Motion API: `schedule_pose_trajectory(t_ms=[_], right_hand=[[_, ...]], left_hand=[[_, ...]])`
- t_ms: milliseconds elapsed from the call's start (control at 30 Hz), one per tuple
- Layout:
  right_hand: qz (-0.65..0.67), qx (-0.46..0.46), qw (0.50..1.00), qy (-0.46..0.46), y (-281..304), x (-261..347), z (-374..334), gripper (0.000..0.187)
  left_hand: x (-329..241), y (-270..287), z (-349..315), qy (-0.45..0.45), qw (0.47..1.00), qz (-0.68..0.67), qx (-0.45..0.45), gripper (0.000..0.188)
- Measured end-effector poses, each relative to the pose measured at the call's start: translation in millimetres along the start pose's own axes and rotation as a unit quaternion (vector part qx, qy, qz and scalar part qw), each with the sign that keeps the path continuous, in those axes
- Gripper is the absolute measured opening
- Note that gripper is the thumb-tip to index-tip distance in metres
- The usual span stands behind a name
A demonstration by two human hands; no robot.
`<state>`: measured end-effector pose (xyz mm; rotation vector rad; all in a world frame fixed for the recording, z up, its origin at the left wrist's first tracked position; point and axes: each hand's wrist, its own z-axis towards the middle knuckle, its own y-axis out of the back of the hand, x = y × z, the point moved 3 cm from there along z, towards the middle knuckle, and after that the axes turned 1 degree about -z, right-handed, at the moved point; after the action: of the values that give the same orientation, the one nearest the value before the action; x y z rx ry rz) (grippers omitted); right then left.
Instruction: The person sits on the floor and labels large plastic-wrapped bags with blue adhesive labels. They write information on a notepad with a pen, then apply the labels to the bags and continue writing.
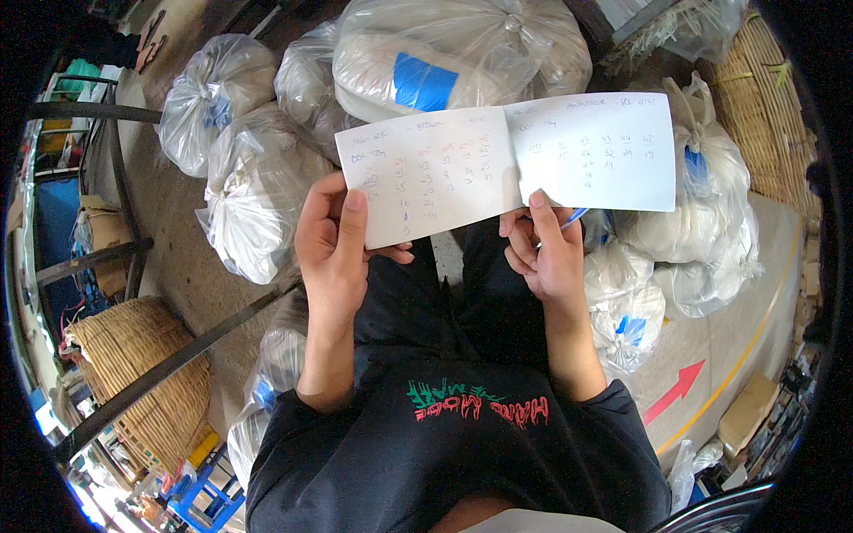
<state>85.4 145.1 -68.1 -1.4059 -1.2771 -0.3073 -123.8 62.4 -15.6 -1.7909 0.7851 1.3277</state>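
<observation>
A wide white paper (pixel 435 195) covered in handwritten columns is held up before me. A seam runs down its middle; I cannot tell whether it is one folded sheet or two sheets side by side. My left hand (pixel 336 231) pinches the lower left corner, thumb on the written face and fingers behind. Near the seam, my right hand (pixel 549 244) grips the bottom edge with its thumb on top. A blue pen (pixel 576 216) sticks out from among the right hand's fingers, mostly hidden by the hand and paper.
Large clear plastic bags (pixel 498 53) with white contents lie ahead and on both sides. A woven basket (pixel 142 373) and dark metal bars (pixel 169 369) are at left, above a blue plastic stool (pixel 209 497). A red arrow (pixel 675 391) marks the floor at right, near a cardboard box (pixel 746 413).
</observation>
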Motion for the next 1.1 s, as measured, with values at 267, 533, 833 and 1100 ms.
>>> schedule_pose_trajectory(t_ms=[267,533,833,1100], right_hand=[[0.004,0.006,1.0,-0.011,0,-1,3,0.037],[0.005,0.004,1.0,-0.004,0,-1,2,0.034],[0.018,-0.013,1.0,-0.01,-4,-3,4,0.028],[0.082,0.075,0.994,-0.003,7,-3,3,0.028]], left_hand=[[-1,1,-1,0.004,1.0,-0.006,-0.004,0.032],[2,4,0,0.007,1.0,-0.013,0.009,0.032],[6,9,2,0.013,0.999,-0.034,0.009,0.031],[10,12,3,0.014,0.999,-0.051,0.016,0.028]])
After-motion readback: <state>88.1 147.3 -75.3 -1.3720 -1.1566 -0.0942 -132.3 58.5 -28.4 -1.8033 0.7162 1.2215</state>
